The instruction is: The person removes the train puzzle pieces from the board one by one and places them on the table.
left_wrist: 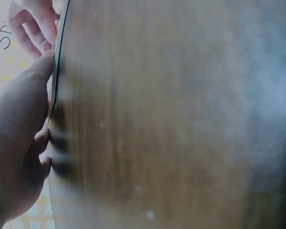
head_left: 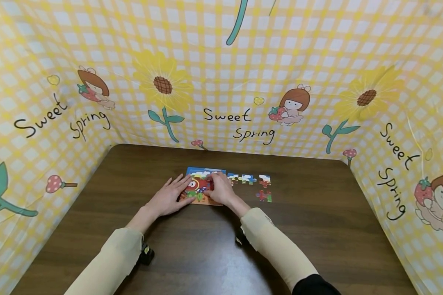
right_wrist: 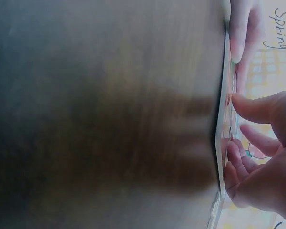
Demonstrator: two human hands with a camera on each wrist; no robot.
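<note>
A jigsaw puzzle board with a blue top edge and a colourful cartoon picture lies flat on the table. My left hand rests on its left side with the fingers spread straight; the thumb lies along the near edge. On the board's right part is my right hand, fingers bent and thumb apart from them. In the right wrist view the right hand's fingertips touch the board's face. Whether a piece sits between them is hidden. Just right of the board lie several loose puzzle pieces, one of them a red and green piece.
Both hands work over a dark brown wooden table. A yellow checked cloth with sunflowers and "Sweet Spring" lettering stands around its back and sides. A small black device hangs beneath the left wrist.
</note>
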